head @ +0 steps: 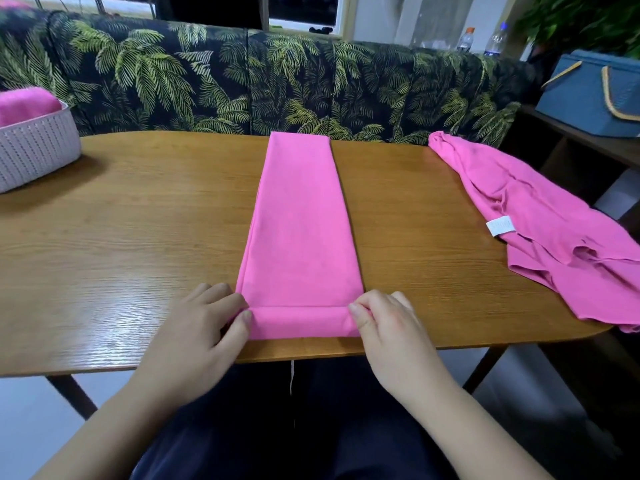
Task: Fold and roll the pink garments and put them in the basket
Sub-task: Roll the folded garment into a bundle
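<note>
Starting the roll at the near hem, both hands pinch the turned-up end of the folded pink garment, a long strip lying down the middle of the table with its far end at the sofa-side edge. The left hand holds the left corner of the first fold between thumb and curled fingers; the right hand grips the right corner likewise. The cloth looks thin, soft and light, so it will probably sag and skew unless both corners advance evenly; the best hold is at the two ends of the roll, pressing down to keep it tight. A second pink garment lies crumpled at the table's right end, partly over the edge, carrying a small white label whose writing is too small to read. The basket stands at the far left of the table with pink fabric already inside.
</note>
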{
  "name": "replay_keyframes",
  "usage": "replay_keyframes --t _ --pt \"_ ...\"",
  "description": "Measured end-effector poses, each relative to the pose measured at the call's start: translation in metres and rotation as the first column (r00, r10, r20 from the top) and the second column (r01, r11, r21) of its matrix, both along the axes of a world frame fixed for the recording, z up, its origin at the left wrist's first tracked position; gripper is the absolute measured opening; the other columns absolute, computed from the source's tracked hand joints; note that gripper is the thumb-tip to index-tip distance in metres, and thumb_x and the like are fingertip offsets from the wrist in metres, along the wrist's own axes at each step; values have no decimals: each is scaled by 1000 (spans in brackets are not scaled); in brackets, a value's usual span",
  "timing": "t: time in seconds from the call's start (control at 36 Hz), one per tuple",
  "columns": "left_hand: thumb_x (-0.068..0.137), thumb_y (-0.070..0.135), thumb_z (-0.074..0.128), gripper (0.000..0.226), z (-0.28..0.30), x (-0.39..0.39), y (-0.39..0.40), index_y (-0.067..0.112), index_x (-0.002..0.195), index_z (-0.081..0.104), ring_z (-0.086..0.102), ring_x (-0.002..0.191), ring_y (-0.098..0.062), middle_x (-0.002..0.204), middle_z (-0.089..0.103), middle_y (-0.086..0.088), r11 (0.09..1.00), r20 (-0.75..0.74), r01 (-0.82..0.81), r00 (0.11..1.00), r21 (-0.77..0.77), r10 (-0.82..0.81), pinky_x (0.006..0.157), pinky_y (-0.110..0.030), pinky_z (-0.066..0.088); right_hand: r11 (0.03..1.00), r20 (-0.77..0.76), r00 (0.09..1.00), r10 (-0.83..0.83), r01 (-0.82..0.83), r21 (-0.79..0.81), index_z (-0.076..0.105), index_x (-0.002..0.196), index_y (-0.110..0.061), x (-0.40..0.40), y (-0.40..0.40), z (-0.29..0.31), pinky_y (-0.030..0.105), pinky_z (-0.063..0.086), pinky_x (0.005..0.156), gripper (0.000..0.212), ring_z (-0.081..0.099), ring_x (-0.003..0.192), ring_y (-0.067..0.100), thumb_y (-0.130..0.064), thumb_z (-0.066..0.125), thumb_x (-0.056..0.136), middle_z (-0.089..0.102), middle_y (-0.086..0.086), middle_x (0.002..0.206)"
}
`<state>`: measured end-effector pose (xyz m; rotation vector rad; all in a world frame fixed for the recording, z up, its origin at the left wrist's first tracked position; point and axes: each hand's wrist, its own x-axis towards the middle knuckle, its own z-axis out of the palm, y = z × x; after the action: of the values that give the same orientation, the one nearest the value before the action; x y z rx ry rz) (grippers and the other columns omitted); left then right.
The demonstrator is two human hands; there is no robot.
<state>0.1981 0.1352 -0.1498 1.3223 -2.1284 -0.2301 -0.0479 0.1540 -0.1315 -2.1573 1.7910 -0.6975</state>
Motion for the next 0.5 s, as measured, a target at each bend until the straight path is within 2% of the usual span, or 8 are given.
replay_keyframes --t 0.11,0.17,0.22,0.28,0.31,0.39,0.44,0.5 --pt "84 44 34 35 0 -4 -5 21 61 48 41 70 -16 67 41 9 994 50 -112 993 8 111 64 -38 39 989 -56 997 -59 51 -135 62 85 -18 0 -8 -10 28 35 75 67 37 90 13 -64 14 87 43 -10 91" --pt "79 46 36 34 -1 -5 -7 20 61 47 41 72 -18 71 41 9 986 62 -165 985 15 164 67 -38 39 984 -38 998 -55 47 -174 63 87 -19 -2 -11 -10 26 36 74 59 38 88 12 -63 23 88 44 -10 91" --pt "74 47 41 27 0 -5 -9 20 70 46 43 77 -22 80 43 5 979 39 -203 978 -16 203 70 -38 38 971 -26 999 -44 36 -235 61 89 -21 -3 -12 -7 20 35 73 32 36 88 9 -48 45 89 44 -13 92" --pt "72 41 44 22 4 -7 -10 24 86 45 46 83 -26 92 43 3 986 3 -154 988 -59 155 71 -40 39 945 -53 998 -25 6 -328 61 85 -20 -3 -12 -5 13 31 68 10 35 85 6 -29 65 84 45 -14 89" --pt "73 35 43 19 7 -8 -9 27 91 44 46 85 -26 95 43 5 993 18 -80 996 -91 82 71 -42 40 935 -69 998 -5 -20 -353 61 83 -18 -2 -10 -5 12 29 68 10 36 84 5 -21 71 82 47 -14 87" --pt "74 20 39 23 8 -10 -7 35 90 45 46 86 -19 95 46 16 977 174 153 977 -147 -126 70 -41 37 912 -112 989 95 -132 -389 61 86 -18 -3 -7 -9 20 38 70 4 42 85 7 -19 58 88 54 -10 89" --pt "76 23 41 21 5 -11 -4 38 90 47 47 87 -14 96 47 20 979 199 167 970 -116 -142 72 -38 32 932 -118 986 117 -150 -331 62 93 -18 -5 -4 -9 21 40 74 19 44 91 7 -25 45 86 55 -9 95" --pt "79 36 47 13 -1 -10 -2 38 92 48 49 89 -14 97 48 21 988 150 131 982 -76 -118 75 -37 32 960 -145 982 125 -157 -233 61 102 -20 -5 -2 -8 22 38 81 31 41 100 6 -36 44 82 53 -11 103"
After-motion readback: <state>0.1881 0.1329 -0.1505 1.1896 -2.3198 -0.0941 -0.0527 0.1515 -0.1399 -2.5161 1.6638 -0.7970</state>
